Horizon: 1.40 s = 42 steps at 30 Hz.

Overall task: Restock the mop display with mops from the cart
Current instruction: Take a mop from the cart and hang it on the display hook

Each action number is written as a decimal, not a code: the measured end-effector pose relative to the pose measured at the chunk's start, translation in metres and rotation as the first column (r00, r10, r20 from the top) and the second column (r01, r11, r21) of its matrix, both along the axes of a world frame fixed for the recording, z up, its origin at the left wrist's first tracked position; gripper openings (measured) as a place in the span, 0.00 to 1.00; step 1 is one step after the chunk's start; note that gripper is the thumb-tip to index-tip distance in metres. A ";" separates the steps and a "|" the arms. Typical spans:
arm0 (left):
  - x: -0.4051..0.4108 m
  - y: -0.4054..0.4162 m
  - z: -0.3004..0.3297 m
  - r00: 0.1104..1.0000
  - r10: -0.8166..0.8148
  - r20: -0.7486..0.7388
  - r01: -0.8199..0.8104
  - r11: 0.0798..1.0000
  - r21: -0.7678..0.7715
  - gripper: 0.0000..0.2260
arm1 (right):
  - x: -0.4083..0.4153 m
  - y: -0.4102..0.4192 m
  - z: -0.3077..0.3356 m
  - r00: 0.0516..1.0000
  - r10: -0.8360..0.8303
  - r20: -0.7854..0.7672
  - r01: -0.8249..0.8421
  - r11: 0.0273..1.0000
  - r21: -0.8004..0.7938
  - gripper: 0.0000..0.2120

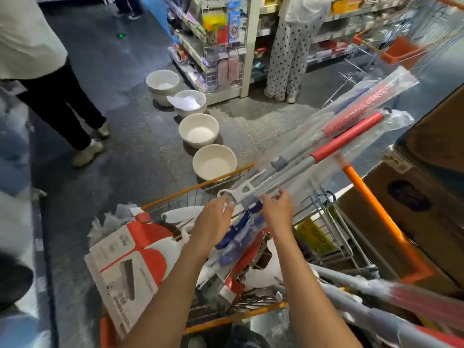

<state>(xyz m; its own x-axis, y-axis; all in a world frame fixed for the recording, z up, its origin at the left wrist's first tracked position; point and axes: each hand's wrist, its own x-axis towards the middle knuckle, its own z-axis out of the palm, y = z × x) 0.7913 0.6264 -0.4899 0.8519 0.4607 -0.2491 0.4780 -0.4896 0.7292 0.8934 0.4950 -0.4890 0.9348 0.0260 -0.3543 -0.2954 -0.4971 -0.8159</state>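
Several plastic-wrapped mops (334, 144) with grey poles and red grips stick out of the orange wire cart (391, 229), slanting up to the right. My left hand (213, 219) holds the white lower end of one mop, fingers curled on it. My right hand (277, 209) pinches the clear wrapping just beside it. Below my hands lie blue-handled items (238, 237) and a red-and-white box (130, 267) in the cart. More wrapped mops (391, 302) lie blurred at the lower right. No mop display is identifiable.
Several white basins (206, 131) line the dark floor ahead of the cart. A wire goods rack (216, 43) stands behind them. One person (47, 71) stands left, another in spotted trousers (288, 54) at the shelves. Cardboard boxes (426, 192) sit right.
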 end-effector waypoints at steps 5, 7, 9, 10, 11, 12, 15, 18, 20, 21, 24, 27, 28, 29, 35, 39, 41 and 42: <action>-0.006 0.005 -0.024 0.996 -0.023 -0.088 0.018 0.998 -0.055 0.14 | 0.012 0.013 -0.019 0.938 -0.045 -0.344 0.152 0.944 0.291 0.26; -0.011 0.008 -0.034 0.995 -0.041 -0.087 0.038 0.999 -0.037 0.14 | 0.016 0.017 -0.024 0.906 -0.054 -0.421 0.232 0.893 0.386 0.24; -0.014 0.010 -0.041 0.991 -0.091 -0.102 0.095 0.995 0.040 0.16 | 0.017 0.019 -0.028 0.900 -0.052 -0.433 0.247 0.878 0.409 0.22; -0.015 0.010 -0.044 0.986 -0.113 -0.120 0.124 0.989 0.086 0.17 | 0.016 0.020 -0.030 0.900 -0.059 -0.432 0.254 0.875 0.412 0.21; -0.016 0.010 -0.045 0.982 -0.127 -0.136 0.145 0.981 0.129 0.17 | 0.016 0.020 -0.032 0.899 -0.073 -0.431 0.268 0.870 0.413 0.21; -0.016 0.009 -0.046 0.979 -0.139 -0.151 0.165 0.972 0.170 0.17 | 0.015 0.021 -0.032 0.898 -0.088 -0.432 0.284 0.865 0.414 0.20; -0.015 0.008 -0.047 0.967 -0.165 -0.194 0.219 0.927 0.303 0.20 | 0.014 0.019 -0.031 0.886 -0.120 -0.448 0.328 0.846 0.421 0.13; -0.013 0.010 -0.046 0.974 -0.145 -0.177 0.201 0.913 0.356 0.21 | 0.015 0.013 -0.029 0.902 -0.100 -0.419 0.308 0.831 0.464 0.08; -0.012 0.014 -0.045 0.983 -0.104 -0.154 0.152 0.928 0.339 0.22 | 0.014 0.014 -0.028 0.911 -0.078 -0.404 0.288 0.821 0.493 0.08; -0.010 0.016 -0.043 0.985 -0.086 -0.149 0.132 0.934 0.333 0.24 | 0.012 0.015 -0.027 0.911 -0.078 -0.404 0.293 0.813 0.504 0.08; -0.008 0.021 -0.040 0.981 -0.089 -0.171 0.137 0.946 0.295 0.27 | 0.004 0.019 -0.023 0.922 -0.062 -0.381 0.277 0.794 0.541 0.09; -0.007 0.022 -0.036 0.981 -0.077 -0.176 0.120 0.962 0.245 0.27 | -0.007 0.020 -0.023 0.940 -0.002 -0.341 0.209 0.792 0.573 0.14; -0.007 0.022 -0.035 0.982 -0.074 -0.171 0.115 0.964 0.241 0.27 | -0.011 0.020 -0.023 0.937 0.028 -0.347 0.193 0.788 0.584 0.16; -0.007 0.022 -0.034 0.983 -0.079 -0.164 0.118 0.963 0.244 0.28 | -0.014 0.020 -0.022 0.930 0.067 -0.362 0.176 0.782 0.598 0.19; -0.008 0.025 -0.007 0.986 -0.067 -0.153 0.095 0.979 0.182 0.28 | -0.026 0.032 -0.008 0.912 0.037 -0.409 0.210 0.815 0.541 0.14; -0.013 0.037 0.017 0.984 -0.051 -0.173 0.073 0.989 0.126 0.24 | -0.035 0.041 0.013 0.924 -0.040 -0.380 0.239 0.836 0.494 0.16; -0.020 0.047 0.030 0.982 -0.070 -0.173 0.091 0.989 0.118 0.26 | -0.042 0.049 0.025 0.931 -0.057 -0.361 0.247 0.826 0.507 0.14; -0.023 0.052 0.037 0.983 -0.079 -0.165 0.102 0.986 0.131 0.26 | -0.047 0.054 0.031 0.931 -0.059 -0.361 0.255 0.813 0.523 0.12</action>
